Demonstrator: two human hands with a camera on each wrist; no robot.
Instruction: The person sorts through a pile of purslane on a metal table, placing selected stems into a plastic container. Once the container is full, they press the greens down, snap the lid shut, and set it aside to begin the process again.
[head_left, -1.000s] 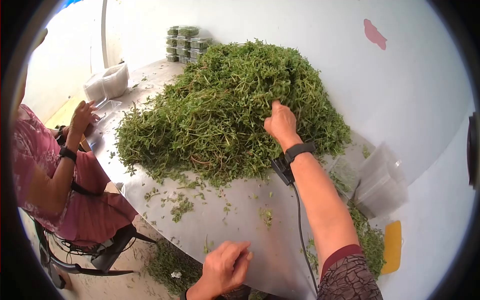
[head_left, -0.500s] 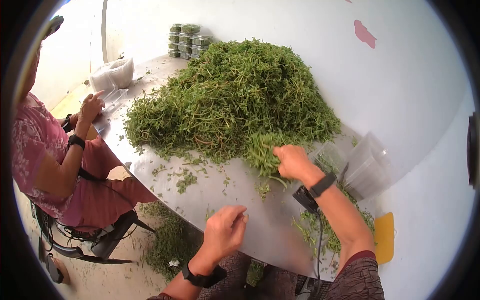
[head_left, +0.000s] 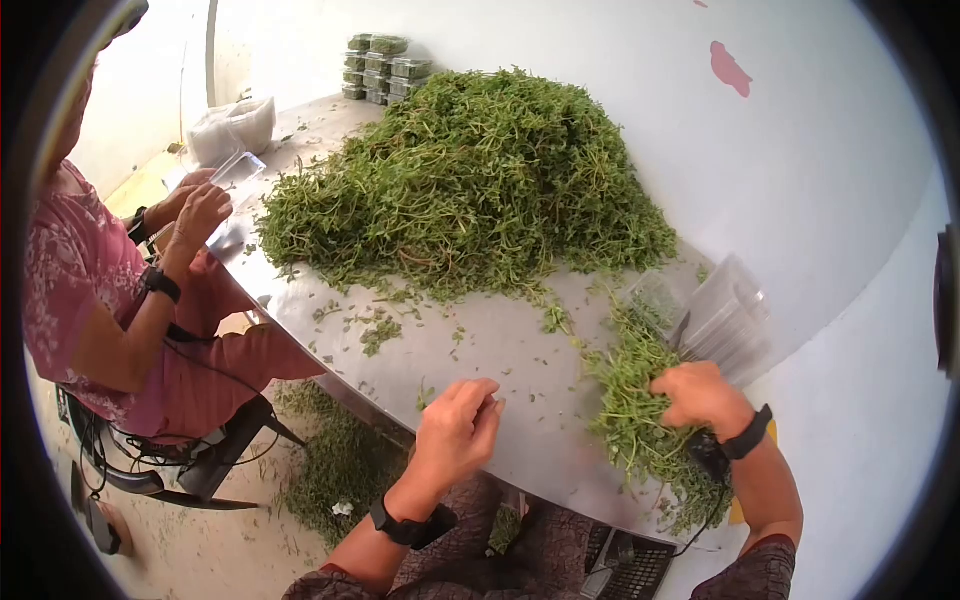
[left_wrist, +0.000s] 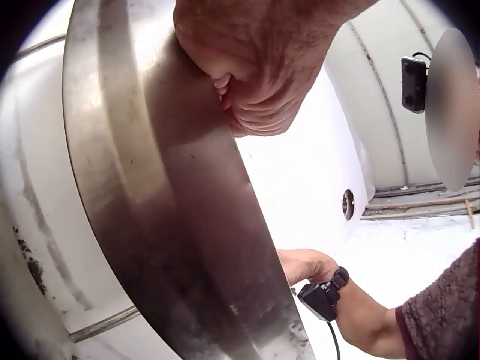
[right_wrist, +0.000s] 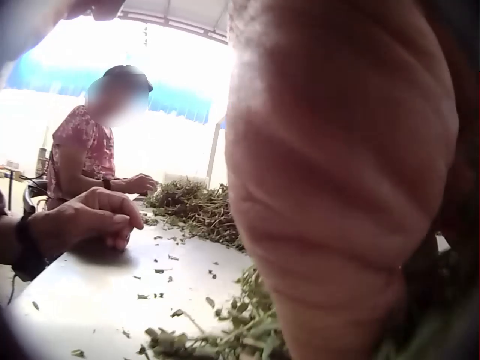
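Note:
A large heap of leafy green sprigs (head_left: pixel 480 190) covers the far part of the metal table (head_left: pixel 530 400). On the right side, my right hand (head_left: pixel 705 395) grips a bunch of the sprigs (head_left: pixel 630 385) over the greens lying there, its fingertips hidden among the leaves. Just past this bunch is a clear plastic container (head_left: pixel 655 295). My left hand (head_left: pixel 455 430) hovers at the near table edge with loosely curled fingers and nothing in them. The left wrist view has this hand (left_wrist: pixel 255 75) beside the table's edge.
Clear tubs (head_left: pixel 725 320) stand nested by the right wall. Filled boxes (head_left: pixel 380 68) are stacked behind the heap. At left, a seated person (head_left: pixel 110 300) handles a clear box (head_left: pixel 240 170) near more nested tubs (head_left: pixel 232 130). Greens (head_left: pixel 335 460) lie on the floor; a black crate (head_left: pixel 635 565) is below.
My right hand has drawn a bunch of sprigs from the heap and carried it toward me and to the right. The left hand stays near the edge. The seated person has raised a clear box.

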